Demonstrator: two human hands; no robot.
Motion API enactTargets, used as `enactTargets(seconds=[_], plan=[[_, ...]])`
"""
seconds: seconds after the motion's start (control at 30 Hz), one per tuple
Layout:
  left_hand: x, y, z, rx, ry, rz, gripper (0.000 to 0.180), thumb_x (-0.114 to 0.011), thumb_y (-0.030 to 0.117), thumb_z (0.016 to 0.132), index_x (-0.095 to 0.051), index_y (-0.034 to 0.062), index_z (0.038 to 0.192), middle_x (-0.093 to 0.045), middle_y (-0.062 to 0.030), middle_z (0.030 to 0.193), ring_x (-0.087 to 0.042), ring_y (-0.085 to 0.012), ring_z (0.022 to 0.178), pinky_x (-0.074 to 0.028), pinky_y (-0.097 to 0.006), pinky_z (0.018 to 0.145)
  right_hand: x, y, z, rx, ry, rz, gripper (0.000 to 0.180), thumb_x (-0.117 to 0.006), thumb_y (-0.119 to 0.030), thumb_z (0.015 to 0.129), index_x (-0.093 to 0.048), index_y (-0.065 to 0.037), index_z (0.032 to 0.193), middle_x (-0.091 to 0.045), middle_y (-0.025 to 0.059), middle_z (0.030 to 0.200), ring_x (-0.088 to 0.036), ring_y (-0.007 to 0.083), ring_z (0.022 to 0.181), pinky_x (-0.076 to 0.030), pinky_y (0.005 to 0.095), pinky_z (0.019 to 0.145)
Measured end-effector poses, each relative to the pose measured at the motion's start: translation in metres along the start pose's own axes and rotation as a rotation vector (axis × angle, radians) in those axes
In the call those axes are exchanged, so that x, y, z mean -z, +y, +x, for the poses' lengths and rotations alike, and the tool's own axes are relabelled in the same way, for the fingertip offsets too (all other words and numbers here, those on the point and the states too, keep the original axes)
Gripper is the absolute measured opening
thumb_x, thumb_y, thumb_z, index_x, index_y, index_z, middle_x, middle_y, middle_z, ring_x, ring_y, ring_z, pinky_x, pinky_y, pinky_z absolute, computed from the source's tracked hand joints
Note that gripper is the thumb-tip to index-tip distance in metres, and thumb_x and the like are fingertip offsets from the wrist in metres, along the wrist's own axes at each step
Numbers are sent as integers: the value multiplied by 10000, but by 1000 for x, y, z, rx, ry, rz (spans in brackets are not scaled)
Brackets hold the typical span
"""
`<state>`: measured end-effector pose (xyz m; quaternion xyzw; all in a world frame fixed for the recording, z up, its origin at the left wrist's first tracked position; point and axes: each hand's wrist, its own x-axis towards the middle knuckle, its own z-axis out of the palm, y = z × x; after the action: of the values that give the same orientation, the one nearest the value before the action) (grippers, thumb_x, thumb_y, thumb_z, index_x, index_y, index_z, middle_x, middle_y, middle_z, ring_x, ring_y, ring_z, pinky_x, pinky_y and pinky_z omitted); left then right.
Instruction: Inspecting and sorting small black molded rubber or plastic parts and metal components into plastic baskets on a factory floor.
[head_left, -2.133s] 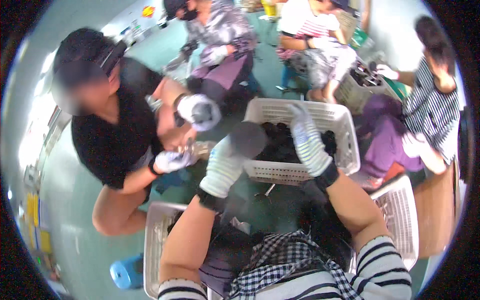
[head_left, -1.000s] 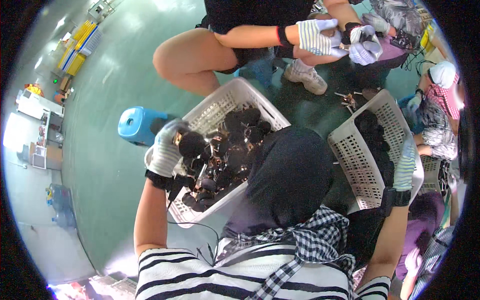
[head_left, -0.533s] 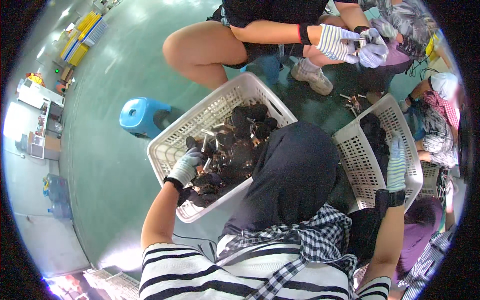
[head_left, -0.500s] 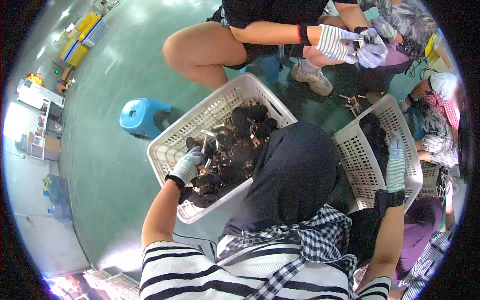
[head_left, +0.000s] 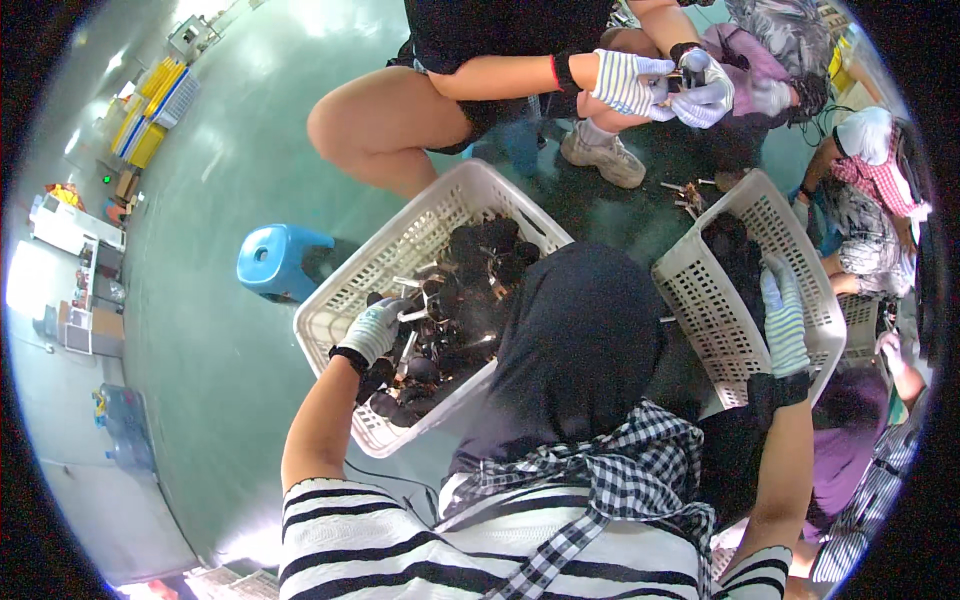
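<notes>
My left hand [head_left: 373, 332], in a whitish knit glove, reaches over the left side of a white lattice basket [head_left: 322, 345]. Its fingers are closed on a small black part with a pale rod [head_left: 412, 315]. Many dark rounded parts [head_left: 440, 310] with pale rods and coppery bits lie heaped in that basket. My right hand [head_left: 786, 318], in a striped glove, is inside a second white basket [head_left: 705, 310] on the right, beside black pieces [head_left: 735, 260]. Its fingers look stretched out, with the tips partly hidden; nothing shows in them.
A blue stool [head_left: 278, 260] stands on the green floor to the left. Across from me sits a person whose gloved hands [head_left: 665, 85] hold a small part. Loose parts [head_left: 690, 197] lie on the floor between the baskets. Other people are at work on the right.
The view has shifted slightly. My left hand stays at the left basket's edge, the pale rod now sticking out to its right. My right hand's fingers have shifted left inside the right basket.
</notes>
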<state>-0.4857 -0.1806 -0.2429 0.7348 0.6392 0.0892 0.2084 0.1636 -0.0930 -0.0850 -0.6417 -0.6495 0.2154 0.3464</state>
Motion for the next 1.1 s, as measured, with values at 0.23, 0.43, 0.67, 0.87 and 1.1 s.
enactTargets(seconds=[0.23, 0.43, 0.67, 0.87, 1.1], plan=[[67, 77, 33, -8, 83, 108, 337, -615, 79, 818, -612, 61, 1155, -658, -180, 1032, -639, -332, 918, -496, -371, 828, 12, -17, -1, 106, 52, -38, 416, -493, -277, 965, -504, -11, 1285, -521, 152, 1287, -458, 263, 1232, -323, 340, 1060], [19, 78, 66, 561, -71, -328, 450, -668, 320, 846, -595, 30, 1182, -682, -164, 923, -650, -243, 862, -508, -367, 781, 9, -17, -1, 93, 76, -7, 420, -535, -287, 944, -524, -31, 1277, -487, 152, 1344, -468, 274, 1233, -380, 352, 1010], [-36, 97, 71, 443, -54, 150, 572, -618, 362, 833, -454, 107, 1317, -622, -235, 1143, -574, -370, 1116, -454, -424, 932, 16, -11, -8, 47, 89, -23, 414, -566, -267, 926, -541, -21, 1258, -469, 163, 1374, -462, 289, 1251, -385, 361, 1009], [-83, -13, 30, 481, 309, -658, 436, -677, 51, 820, -526, 33, 1228, -639, -126, 1149, -604, -281, 1023, -468, -366, 905, 2, -25, -3, 84, 3, 58, 397, -583, -229, 915, -546, -23, 1252, -455, 177, 1383, -452, 298, 1263, -376, 366, 1025], [2, 51, -13, 378, 143, -855, 320, -677, -101, 736, -658, 29, 1029, -682, -35, 946, -621, -131, 900, -493, -278, 849, 5, -9, -6, 90, -35, -122, 389, -615, -223, 892, -558, -38, 1230, -450, 187, 1383, -432, 320, 1287, -355, 387, 1060]])
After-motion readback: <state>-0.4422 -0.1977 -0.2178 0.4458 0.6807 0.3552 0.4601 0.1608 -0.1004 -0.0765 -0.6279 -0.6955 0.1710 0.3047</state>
